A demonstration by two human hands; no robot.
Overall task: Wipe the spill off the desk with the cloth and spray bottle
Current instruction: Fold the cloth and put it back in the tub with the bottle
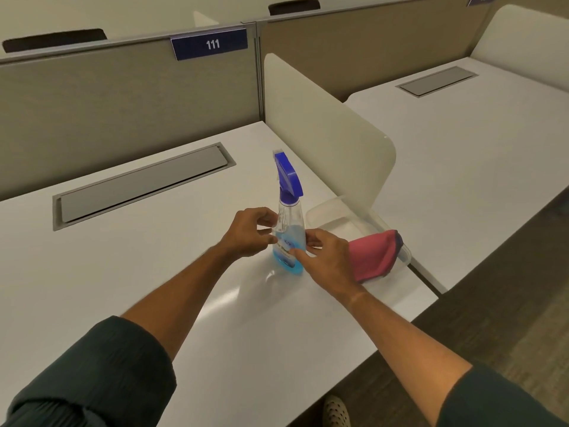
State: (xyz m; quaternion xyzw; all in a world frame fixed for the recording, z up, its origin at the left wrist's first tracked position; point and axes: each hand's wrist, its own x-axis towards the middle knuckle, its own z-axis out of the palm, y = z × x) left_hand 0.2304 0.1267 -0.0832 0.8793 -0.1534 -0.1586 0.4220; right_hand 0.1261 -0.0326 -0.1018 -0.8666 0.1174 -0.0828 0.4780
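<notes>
At the centre of the head view, a clear plastic spray bottle (288,229) with a blue trigger head and blue liquid in its lower part stands upright on the white surface (154,272). Both hands flank it. The left hand (246,234) comes in from the lower left with fingers curled toward the bottle's middle, fingertips at or just beside the plastic; whether they truly pinch it I cannot tell. The right hand (326,257) reaches from the lower right, its fingers fairly straight and touching the lower body of the bottle near the label. Just right of the bottle, a folded pink cloth (374,257) with a dark edge lies in a shallow clear plastic tray (338,211) against the cream divider panel (323,134). A faint glossy patch shows on the surface below the bottle, possibly the spill, though it may only be glare. A grey cable hatch (141,186) sits at centre left. The step in hand looks like taking up the bottle, so the task seems barely begun. Next, one hand likely needs a firm grip round the neck with a finger on the trigger, nozzle aimed at the spot, while the other fetches the cloth.
</notes>
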